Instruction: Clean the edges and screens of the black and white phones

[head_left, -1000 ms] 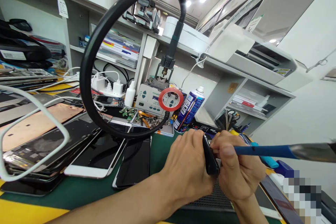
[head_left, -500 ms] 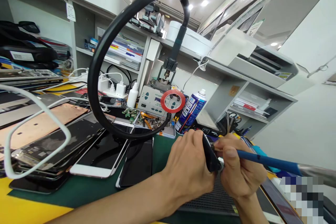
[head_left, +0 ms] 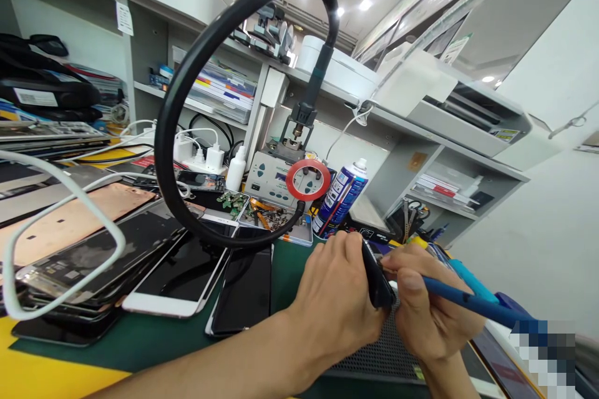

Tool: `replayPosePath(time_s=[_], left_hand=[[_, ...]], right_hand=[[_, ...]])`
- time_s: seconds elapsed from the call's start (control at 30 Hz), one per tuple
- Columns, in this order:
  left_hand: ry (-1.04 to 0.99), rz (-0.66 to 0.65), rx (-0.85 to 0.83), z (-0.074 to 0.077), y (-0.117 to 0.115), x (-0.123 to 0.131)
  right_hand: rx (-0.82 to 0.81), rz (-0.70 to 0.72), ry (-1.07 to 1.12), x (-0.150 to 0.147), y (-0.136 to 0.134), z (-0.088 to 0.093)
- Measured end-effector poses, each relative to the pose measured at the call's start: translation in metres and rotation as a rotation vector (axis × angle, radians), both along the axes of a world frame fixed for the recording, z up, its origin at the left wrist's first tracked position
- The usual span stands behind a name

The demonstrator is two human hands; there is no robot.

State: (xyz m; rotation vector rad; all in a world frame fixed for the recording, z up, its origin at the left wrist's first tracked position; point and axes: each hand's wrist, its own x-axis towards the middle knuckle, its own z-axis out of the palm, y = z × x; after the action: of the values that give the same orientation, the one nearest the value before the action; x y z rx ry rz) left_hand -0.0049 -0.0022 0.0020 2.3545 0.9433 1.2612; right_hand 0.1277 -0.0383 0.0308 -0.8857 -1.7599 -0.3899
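My left hand (head_left: 334, 296) is closed around a dark smartphone (head_left: 375, 277), which is tilted up on edge so that I see it mostly from its narrow side. In my right hand (head_left: 433, 305) is a long blue-handled tool (head_left: 468, 300), pinched between thumb and fingers. Its working tip is hidden at the phone's far face, close to my right fingertips. Both hands are over a black perforated mat (head_left: 374, 355). A phone with a black screen (head_left: 246, 290) lies to the left of my left forearm, beside a white-framed phone (head_left: 180, 274).
A thick black hose (head_left: 163, 131) loops up from a grey bench station (head_left: 269, 181). A red tape roll (head_left: 307, 180) leans there, beside a blue spray can (head_left: 340, 199). A parts tray (head_left: 299, 234) lies in front. Phone screens (head_left: 88, 262) are stacked at left, under a white cable (head_left: 116, 230).
My right hand has turned slightly, and the rear of the blue handle has swung lower on the right. The left hand and phone have barely moved.
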Motion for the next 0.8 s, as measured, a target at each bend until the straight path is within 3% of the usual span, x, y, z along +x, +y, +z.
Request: replayPosePath(time_s=[0.17, 0.8], left_hand=[[-0.002, 0.021, 0.006, -0.001, 0.0014, 0.0], [-0.018, 0.049, -0.039, 0.0012, 0.0033, -0.0016]], right_hand=[[0.062, -0.065, -0.143, -0.0078, -0.0013, 0.0069], [0.222, -0.152, -0.075, -0.0089, 0.0059, -0.0014]])
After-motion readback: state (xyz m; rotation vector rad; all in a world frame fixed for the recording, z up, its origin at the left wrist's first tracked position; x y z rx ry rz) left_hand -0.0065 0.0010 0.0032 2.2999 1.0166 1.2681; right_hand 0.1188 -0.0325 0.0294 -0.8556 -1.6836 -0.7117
